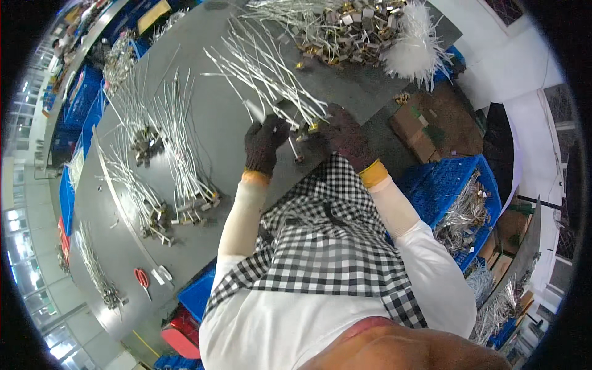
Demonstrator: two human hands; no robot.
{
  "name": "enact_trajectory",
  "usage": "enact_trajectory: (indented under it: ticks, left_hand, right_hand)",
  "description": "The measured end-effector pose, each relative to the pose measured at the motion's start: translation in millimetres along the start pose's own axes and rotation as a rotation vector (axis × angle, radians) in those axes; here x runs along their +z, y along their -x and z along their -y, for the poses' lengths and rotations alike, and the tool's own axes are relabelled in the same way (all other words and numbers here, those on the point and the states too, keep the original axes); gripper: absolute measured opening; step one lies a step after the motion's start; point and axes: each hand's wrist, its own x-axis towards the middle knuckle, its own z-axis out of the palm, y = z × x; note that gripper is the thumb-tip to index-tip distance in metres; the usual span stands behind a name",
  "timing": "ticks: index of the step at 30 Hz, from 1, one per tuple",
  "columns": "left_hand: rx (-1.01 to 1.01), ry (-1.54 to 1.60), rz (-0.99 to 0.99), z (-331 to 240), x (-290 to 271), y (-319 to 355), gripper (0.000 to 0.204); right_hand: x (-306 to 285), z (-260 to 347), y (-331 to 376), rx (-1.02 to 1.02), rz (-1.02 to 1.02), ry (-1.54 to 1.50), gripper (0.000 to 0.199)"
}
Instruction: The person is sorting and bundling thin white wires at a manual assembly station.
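Note:
My left hand (266, 145), in a dark glove, is closed around a white wire (254, 111) whose upper part sticks out past the fingers. Below these fingers a short white length with a small metal end (299, 158) points toward my apron. Across from it, my right hand (349, 137), also gloved, has its fingers curled at the near end of a loose bundle of white wires (271, 77). Small metal parts (306, 129) sit at that end, between both hands. What the right fingers grip is hidden.
More wire bundles (182, 148) with metal ends lie on the grey table (228, 154) at left, near red-handled scissors (142, 280). A heap of metal parts (351, 31) covers the far side. At right stand a blue crate (441, 185) of wires and a cardboard box (431, 126).

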Motion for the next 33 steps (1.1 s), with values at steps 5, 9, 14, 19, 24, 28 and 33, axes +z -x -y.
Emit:
enact_trajectory:
  ticks: [5,9,14,19,24,28,33]
  left_hand:
    - [-0.811,1.300,-0.058,-2,3,4,0.022]
    - [-0.628,1.094,-0.010,-18,6,6,0.022]
    - [-0.561,0.926,0.128,-31,5,0,0.023]
    - [-0.181,0.663,0.141,-15,20,2,0.025]
    - [-0.103,0.570,0.226,-46,14,-5,0.035]
    - [-0.042,0.276,0.238,-47,3,-1,0.034]
    - [0.186,-0.012,0.193,-77,18,-40,0.030]
  right_hand:
    - [-5,-130,-72,-0.292,-0.027,0.419,0.042]
    - [11,-119,-127,0.150,0.011,-0.657,0.019]
    - [16,-99,-137,0.546,-0.087,-1.524,0.005]
    - [19,-116,-139,-0.121,-0.188,-0.419,0.012]
    - [17,-156,-137,0.176,-0.412,-0.806,0.020]
    - [-21,-70,-115,0.430,-0.267,-0.696,0.025]
    - [-59,-43,-79,0.073,-0.299,-0.155,0.029]
